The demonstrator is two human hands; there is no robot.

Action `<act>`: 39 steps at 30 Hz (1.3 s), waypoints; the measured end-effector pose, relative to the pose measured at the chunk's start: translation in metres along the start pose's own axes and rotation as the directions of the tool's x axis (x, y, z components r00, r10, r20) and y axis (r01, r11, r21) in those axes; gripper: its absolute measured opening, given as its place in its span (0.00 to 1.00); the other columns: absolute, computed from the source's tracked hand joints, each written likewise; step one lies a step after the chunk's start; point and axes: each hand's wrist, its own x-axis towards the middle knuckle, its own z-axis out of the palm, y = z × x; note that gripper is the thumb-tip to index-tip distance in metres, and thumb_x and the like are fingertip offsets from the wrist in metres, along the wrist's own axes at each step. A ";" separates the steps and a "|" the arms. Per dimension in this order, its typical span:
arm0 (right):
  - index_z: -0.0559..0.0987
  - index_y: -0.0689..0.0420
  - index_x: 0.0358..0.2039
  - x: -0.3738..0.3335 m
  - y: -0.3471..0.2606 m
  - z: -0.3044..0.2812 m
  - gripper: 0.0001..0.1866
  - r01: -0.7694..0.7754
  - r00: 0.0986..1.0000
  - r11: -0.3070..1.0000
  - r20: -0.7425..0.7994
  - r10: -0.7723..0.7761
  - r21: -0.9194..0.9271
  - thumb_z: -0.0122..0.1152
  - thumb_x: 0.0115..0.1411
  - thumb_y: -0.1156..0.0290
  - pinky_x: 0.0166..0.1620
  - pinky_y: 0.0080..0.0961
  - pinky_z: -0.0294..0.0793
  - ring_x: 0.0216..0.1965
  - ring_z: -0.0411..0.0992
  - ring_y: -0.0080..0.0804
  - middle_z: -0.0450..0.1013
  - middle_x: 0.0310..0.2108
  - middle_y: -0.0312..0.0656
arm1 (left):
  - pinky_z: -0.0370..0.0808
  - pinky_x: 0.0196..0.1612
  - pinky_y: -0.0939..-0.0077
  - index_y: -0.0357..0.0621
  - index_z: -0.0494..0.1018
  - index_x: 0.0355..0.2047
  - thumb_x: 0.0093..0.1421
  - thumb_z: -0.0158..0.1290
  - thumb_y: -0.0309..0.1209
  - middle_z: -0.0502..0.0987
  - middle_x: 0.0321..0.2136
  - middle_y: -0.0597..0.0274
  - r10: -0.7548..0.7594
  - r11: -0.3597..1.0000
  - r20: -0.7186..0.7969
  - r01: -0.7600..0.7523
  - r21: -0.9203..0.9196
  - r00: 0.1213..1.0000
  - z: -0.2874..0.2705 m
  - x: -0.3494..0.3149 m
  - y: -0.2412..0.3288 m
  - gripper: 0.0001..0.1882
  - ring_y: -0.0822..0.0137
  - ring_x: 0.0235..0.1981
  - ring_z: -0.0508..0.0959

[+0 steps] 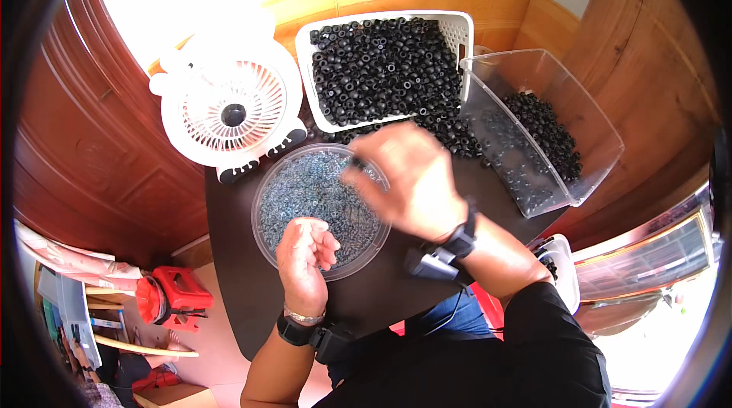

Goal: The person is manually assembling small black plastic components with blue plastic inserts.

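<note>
My right hand [415, 179], smeared by motion, is over the right rim of a round clear tub [259, 217]. Pinched at its fingertips is a small black cap-like piece [357, 163]. Over the tub's near side is my left hand [303, 255], palm turned inward and fingers curled; what it holds, if anything, is too small to make out. Many tiny bluish-grey metallic pieces [313, 187] fill the tub, their exact kind too fine to tell. Behind it stands a white basket [303, 65] heaped with black ring-shaped pieces [389, 65].
Loose black pieces [450, 133] lie beside the basket on the dark table [236, 271]. A tilted clear bin [598, 149] holds more at right. At left stands a white fan [232, 107]. A red stool [183, 297] and a person's foot [175, 343] show at lower left.
</note>
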 end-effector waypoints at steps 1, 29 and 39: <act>0.75 0.55 0.36 0.008 0.011 -0.012 0.14 -0.008 0.996 0.993 -0.087 -0.002 -0.120 0.67 0.48 0.69 0.36 0.35 0.72 0.32 0.72 0.40 0.73 0.29 0.40 | 0.61 0.20 0.85 0.40 0.68 0.31 0.65 0.37 0.40 0.72 0.21 0.60 0.017 0.999 -0.017 -0.016 0.046 1.000 -0.004 -0.001 0.000 0.16 0.76 0.17 0.66; 0.78 0.54 0.26 -0.038 0.097 -0.002 0.04 -0.285 0.762 0.925 0.525 0.378 -0.252 0.57 0.50 0.71 0.38 0.40 0.73 0.34 0.74 0.46 0.75 0.28 0.44 | 0.61 0.21 0.85 0.45 0.71 0.29 0.64 0.42 0.37 0.74 0.19 0.65 -0.057 0.998 -0.027 0.056 -0.023 0.998 -0.006 0.005 -0.001 0.13 0.79 0.17 0.67; 0.73 0.57 0.32 -0.043 0.100 0.012 0.12 -0.184 0.716 0.890 0.563 0.413 -0.417 0.65 0.49 0.68 0.37 0.40 0.75 0.34 0.76 0.47 0.75 0.25 0.47 | 0.61 0.21 0.85 0.43 0.70 0.31 0.65 0.40 0.38 0.72 0.20 0.64 -0.039 0.999 0.004 0.039 -0.003 0.999 -0.007 0.007 -0.001 0.14 0.78 0.17 0.67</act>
